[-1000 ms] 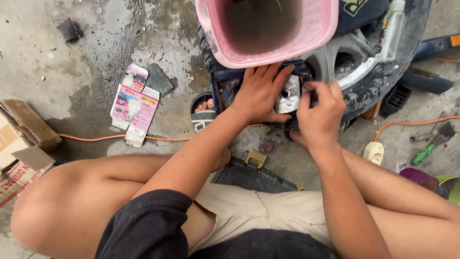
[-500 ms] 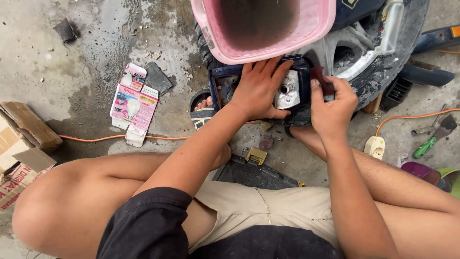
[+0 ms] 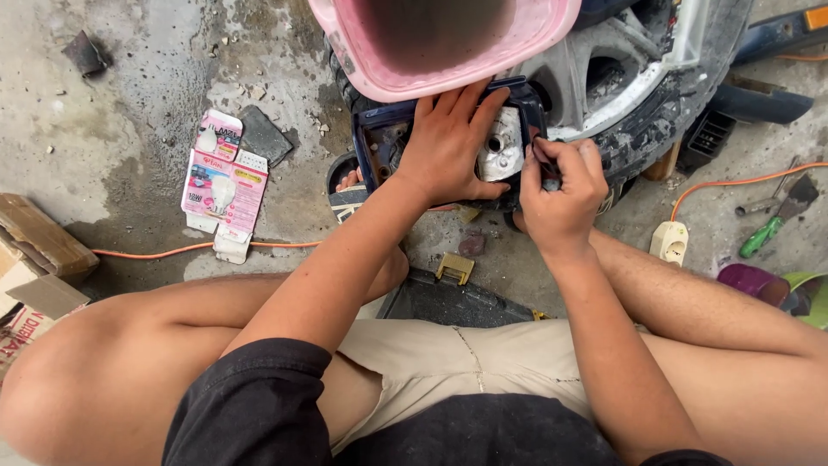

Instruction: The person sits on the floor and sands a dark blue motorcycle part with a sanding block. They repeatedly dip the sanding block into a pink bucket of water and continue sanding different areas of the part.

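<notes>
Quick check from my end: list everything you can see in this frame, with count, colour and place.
headlamp housing: one, dark blue frame, silver reflector, top centre
plastic tub: one, pink, above the housing
wheel: one, grey rim, black tyre, top right
flattened bulb carton: one, pink and white, left floor
extension cord: one, orange, across floor
socket block: one, cream, right
screwdriver: one, green handle, far right
cardboard: brown, left edge
left hand: flat on the housing
right hand: pinching a small dark part at housing's right edge
</notes>
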